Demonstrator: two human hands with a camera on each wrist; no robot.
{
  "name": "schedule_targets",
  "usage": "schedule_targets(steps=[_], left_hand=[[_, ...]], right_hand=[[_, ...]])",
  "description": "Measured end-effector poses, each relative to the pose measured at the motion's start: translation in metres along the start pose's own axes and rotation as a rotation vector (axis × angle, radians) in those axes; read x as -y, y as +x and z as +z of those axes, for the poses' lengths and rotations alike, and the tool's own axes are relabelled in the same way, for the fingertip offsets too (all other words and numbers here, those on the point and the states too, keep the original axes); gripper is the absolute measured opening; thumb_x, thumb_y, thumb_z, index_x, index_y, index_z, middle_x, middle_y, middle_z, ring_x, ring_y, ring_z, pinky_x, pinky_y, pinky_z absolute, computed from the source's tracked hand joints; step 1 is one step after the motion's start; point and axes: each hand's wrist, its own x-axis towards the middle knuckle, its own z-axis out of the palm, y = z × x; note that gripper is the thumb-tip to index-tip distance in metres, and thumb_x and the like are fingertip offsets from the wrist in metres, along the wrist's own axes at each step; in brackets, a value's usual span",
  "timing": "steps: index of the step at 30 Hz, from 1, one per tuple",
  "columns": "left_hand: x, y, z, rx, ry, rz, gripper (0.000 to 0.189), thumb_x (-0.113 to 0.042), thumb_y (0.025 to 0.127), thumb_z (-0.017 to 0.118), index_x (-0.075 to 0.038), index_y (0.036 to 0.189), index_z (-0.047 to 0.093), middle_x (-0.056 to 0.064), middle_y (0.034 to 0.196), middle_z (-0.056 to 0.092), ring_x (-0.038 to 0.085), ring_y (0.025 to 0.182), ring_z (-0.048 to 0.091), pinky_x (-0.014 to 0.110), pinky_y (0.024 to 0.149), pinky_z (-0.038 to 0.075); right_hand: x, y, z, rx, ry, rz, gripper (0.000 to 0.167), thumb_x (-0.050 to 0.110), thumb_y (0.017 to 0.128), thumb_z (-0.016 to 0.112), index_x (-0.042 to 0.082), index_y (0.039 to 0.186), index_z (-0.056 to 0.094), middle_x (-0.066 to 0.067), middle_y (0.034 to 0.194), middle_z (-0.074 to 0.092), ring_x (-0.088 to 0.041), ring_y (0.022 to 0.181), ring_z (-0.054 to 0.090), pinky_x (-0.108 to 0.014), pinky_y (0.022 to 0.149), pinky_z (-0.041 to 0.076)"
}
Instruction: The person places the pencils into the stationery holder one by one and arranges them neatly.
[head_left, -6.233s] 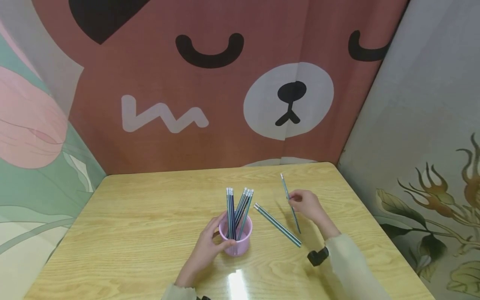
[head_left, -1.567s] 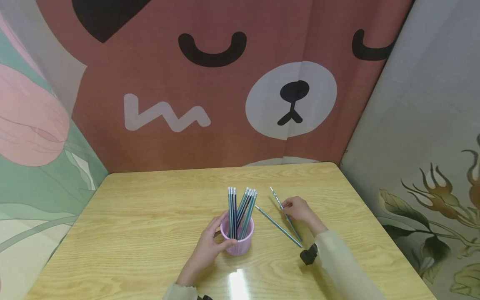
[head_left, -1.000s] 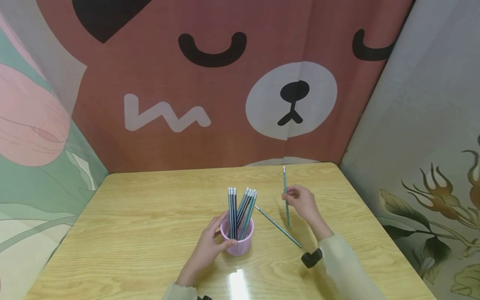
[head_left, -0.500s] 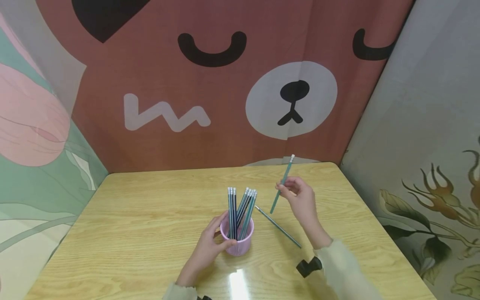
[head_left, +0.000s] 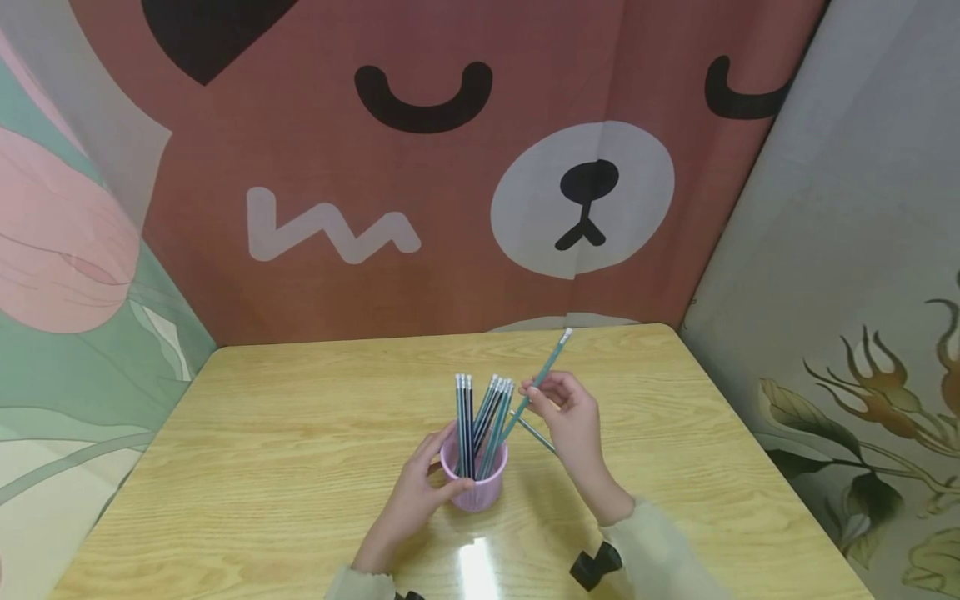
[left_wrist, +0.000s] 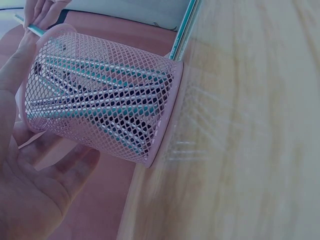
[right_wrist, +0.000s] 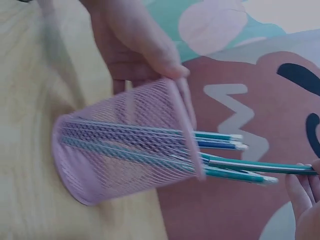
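Observation:
A pink mesh pencil cup (head_left: 480, 497) stands upright on the table, with several teal and dark striped pencils (right_wrist: 220, 145) in it, their white eraser ends up. My left hand (head_left: 408, 500) holds the cup from the left, thumb at the rim (right_wrist: 172, 95) and fingers around the far side. Between thumb and fingers, my right hand (head_left: 573, 429) pinches a teal pencil (head_left: 553, 358), eraser end up and tilted to the right. Its lower end is at the right side of the cup's opening. One more pencil (head_left: 535, 434) lies on the table, partly hidden by the right hand.
The wooden table (head_left: 300, 450) ends at the back against a curtain with a bear face (head_left: 420, 208). Flower-printed fabric (head_left: 862, 375) hangs on the right. Each wrist wears a small black device, the right one (head_left: 596, 567) near the table front.
One of two pencils lying on the table was picked up by my right hand, lifted, turned eraser up and carried left to the cup. Earlier another pencil left the table too. My left hand stayed.

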Motion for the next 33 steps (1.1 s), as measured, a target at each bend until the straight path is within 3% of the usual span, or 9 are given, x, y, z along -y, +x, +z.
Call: schedule_targets(steps=[3,7,13,23,28,33], left_hand=[[0.0,0.0,0.0,-0.005,0.002,0.004,0.085,-0.029,0.077,0.078,-0.015,0.15,0.036,0.008,0.141,0.051,0.034,0.128,0.051,0.046,0.104,0.051],[0.002,0.0,0.001,-0.018,-0.001,0.008,0.083,-0.028,0.078,0.078,-0.016,0.149,0.037,0.008,0.141,0.052,0.035,0.128,0.051,0.046,0.103,0.051],[0.002,-0.001,0.0,-0.021,-0.01,0.003,0.083,-0.027,0.077,0.078,-0.019,0.149,0.037,0.007,0.14,0.052,0.034,0.128,0.051,0.047,0.104,0.051],[0.001,-0.001,-0.001,-0.007,0.01,0.001,0.084,-0.032,0.078,0.077,-0.021,0.15,0.035,0.005,0.143,0.05,0.031,0.13,0.05,0.044,0.104,0.051],[0.002,0.0,0.0,-0.014,0.009,-0.008,0.084,-0.03,0.078,0.078,-0.022,0.15,0.036,0.005,0.142,0.051,0.032,0.13,0.05,0.045,0.105,0.05],[0.001,0.0,0.001,-0.015,0.0,-0.012,0.084,-0.029,0.078,0.078,-0.021,0.15,0.036,0.006,0.142,0.051,0.033,0.13,0.05,0.046,0.105,0.05]], right_hand=[[-0.007,-0.003,0.006,0.002,-0.01,0.01,0.018,-0.008,0.086,0.064,-0.011,0.103,0.06,-0.025,0.1,0.069,-0.005,0.086,0.07,-0.026,0.077,0.062],[-0.014,-0.006,0.011,-0.01,-0.035,-0.002,0.02,-0.009,0.085,0.065,-0.012,0.104,0.06,-0.031,0.101,0.067,-0.003,0.083,0.068,-0.024,0.076,0.062],[-0.02,-0.007,0.018,-0.038,-0.131,0.009,0.02,-0.004,0.084,0.069,-0.008,0.103,0.062,-0.024,0.097,0.069,-0.003,0.079,0.066,-0.024,0.074,0.063],[-0.035,-0.011,0.027,-0.017,-0.282,-0.007,0.019,0.002,0.085,0.071,-0.003,0.103,0.065,-0.019,0.095,0.072,-0.031,0.09,0.07,-0.019,0.072,0.061],[-0.041,-0.013,0.029,0.006,-0.374,-0.05,0.019,0.005,0.084,0.072,0.001,0.102,0.067,-0.014,0.094,0.073,-0.028,0.088,0.071,-0.023,0.077,0.062],[-0.045,-0.016,0.031,0.03,-0.432,-0.04,0.02,0.006,0.084,0.072,0.004,0.103,0.068,-0.011,0.094,0.074,-0.026,0.089,0.072,-0.023,0.076,0.062]])
